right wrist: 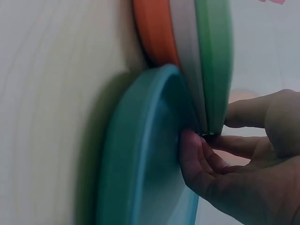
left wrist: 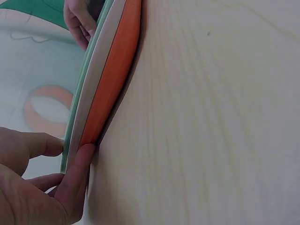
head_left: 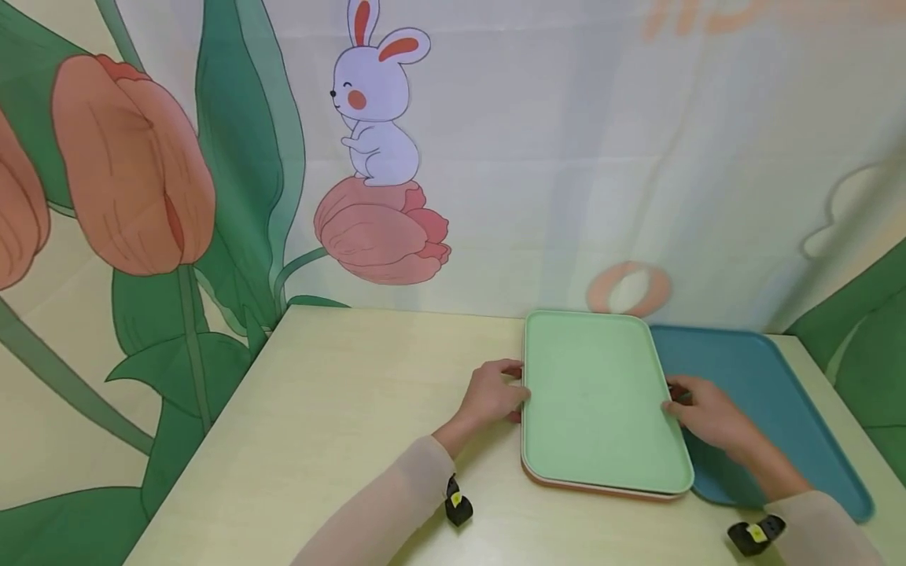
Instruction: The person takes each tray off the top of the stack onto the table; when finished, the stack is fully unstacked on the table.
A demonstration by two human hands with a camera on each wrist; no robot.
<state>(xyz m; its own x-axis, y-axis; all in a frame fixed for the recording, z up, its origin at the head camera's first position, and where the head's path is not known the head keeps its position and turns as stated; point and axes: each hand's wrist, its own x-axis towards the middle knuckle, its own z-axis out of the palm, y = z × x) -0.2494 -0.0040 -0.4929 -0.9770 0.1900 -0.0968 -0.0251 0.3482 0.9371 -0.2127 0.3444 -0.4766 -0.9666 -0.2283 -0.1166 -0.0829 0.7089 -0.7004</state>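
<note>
A stack of rectangular trays lies at the right of the table: a pale green tray (head_left: 602, 401) on top, a whitish tray (left wrist: 95, 61) beneath it, then an orange tray (left wrist: 112, 70). My left hand (head_left: 493, 393) grips the stack's left edge, thumb at the green rim and fingertips down by the orange side. At the right edge, my right hand (head_left: 708, 413) holds with its thumb at the green rim and its other fingers curled below. A blue tray (head_left: 750, 393) lies to the right, partly covered by the stack; my right fingers are close over it.
The pale wooden table (head_left: 368, 393) extends left and in front of the stack. Behind it hangs a printed cloth (head_left: 510, 157) with tulips and a rabbit, close to the trays' far edges. A black wrist camera (head_left: 458, 503) sits by the left sleeve, another (head_left: 756, 536) by the right.
</note>
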